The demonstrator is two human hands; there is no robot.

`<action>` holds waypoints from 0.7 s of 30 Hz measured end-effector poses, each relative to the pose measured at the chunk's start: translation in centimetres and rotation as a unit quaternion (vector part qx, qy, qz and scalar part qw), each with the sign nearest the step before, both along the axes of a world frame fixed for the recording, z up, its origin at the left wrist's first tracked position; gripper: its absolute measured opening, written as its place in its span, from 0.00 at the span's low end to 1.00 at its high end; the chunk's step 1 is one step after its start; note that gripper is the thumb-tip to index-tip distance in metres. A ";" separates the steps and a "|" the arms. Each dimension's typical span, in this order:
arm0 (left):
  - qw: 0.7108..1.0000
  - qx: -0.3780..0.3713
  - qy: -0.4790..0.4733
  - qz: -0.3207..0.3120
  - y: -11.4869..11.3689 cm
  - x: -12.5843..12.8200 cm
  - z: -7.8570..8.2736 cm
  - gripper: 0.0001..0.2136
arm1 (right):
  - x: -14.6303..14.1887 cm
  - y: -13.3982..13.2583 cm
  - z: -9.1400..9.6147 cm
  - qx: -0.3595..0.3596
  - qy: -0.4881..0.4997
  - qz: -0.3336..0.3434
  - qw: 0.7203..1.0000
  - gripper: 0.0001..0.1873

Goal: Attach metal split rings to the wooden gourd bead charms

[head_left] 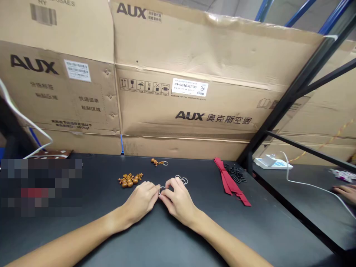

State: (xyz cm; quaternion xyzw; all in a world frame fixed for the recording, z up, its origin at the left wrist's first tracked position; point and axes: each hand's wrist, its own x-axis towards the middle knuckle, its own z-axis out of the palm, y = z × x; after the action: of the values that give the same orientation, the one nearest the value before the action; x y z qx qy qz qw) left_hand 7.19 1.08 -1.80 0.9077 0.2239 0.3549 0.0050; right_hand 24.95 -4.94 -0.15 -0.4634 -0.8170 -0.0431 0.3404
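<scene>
My left hand (142, 200) and my right hand (179, 200) meet over the middle of the dark table. Between their fingertips is a silver split key ring (161, 189), pinched from both sides. My left fingers cover part of it, and whether they also hold a cord or charm is hidden. Just behind my right hand lie several loose key rings (183, 180). A cluster of brown gourd charms (128, 181) with orange cords rests left of my left hand. Farther back lies one gourd charm (154, 161) with a ring on its cord.
To the right are red ribbon strips (226, 178) and a pile of black clasps (236, 173). Cardboard panels (180, 122) stand along the back. A black metal frame (278, 107) rises at right, beyond which a white power strip (274, 163) and another person's hand (346, 192) show.
</scene>
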 end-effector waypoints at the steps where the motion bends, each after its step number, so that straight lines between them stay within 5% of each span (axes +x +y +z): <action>1: 1.000 -0.019 -0.005 -0.007 0.1 0.0 0.1 0.11 | 0.1 0.1 0.0 -0.009 0.010 0.002 1.000 0.09; 9: 0.990 -0.137 -0.003 -0.020 0.5 -0.2 0.6 0.09 | 1.5 0.5 0.0 -0.078 0.041 0.017 0.996 0.07; 21: 0.994 -0.099 0.005 -0.052 -0.3 -0.1 0.5 0.10 | 0.6 0.4 -0.1 -0.086 0.026 -0.005 0.996 0.06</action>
State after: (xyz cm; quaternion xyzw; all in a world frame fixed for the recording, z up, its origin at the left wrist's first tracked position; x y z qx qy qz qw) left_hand 7.05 0.82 -1.34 0.9148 0.2110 0.3257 0.1122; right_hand 25.55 -4.57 -0.28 -0.4962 -0.8060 0.0379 0.3205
